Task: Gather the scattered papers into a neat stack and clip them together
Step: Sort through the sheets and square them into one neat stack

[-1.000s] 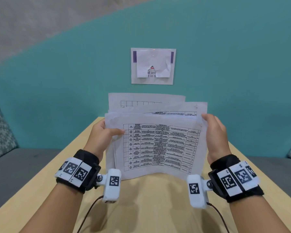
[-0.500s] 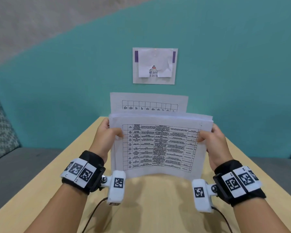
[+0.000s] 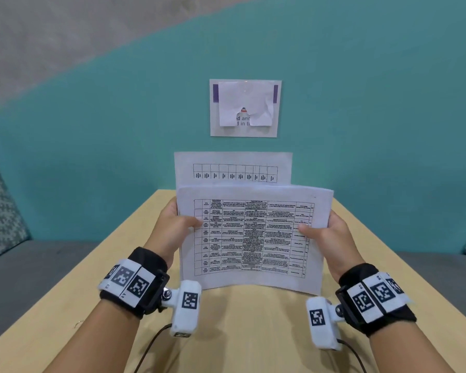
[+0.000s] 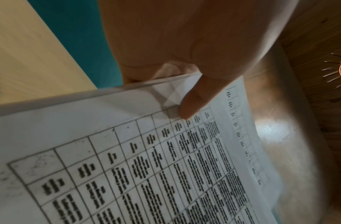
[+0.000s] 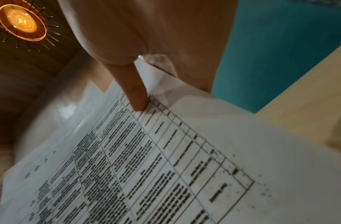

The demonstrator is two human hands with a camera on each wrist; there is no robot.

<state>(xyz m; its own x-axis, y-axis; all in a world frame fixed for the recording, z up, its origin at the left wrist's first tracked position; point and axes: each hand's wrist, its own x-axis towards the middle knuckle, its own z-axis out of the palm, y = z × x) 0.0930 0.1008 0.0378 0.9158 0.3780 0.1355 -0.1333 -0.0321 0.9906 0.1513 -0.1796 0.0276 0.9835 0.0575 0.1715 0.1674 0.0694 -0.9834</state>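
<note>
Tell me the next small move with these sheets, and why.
Probably tap the white printed paper stack edge-down on the light wooden table. One rear sheet sticks up above the rest, and the left hand and right hand already grip both sides.

A pale wooden worktop [image 3: 253,332] meets a teal wall [image 3: 361,117] bearing a notice [image 3: 215,125]; grey benches [image 3: 38,265] flank it; a round lamp [image 5: 22,19] glows on the wooden ceiling

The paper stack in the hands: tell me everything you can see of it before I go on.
The paper stack is white sheets printed with black tables, held upright, its bottom edge at the wooden table. The left hand and right hand each pinch a side edge, thumbs on the front page. One back sheet stands higher than the others. No clip shows.
</note>
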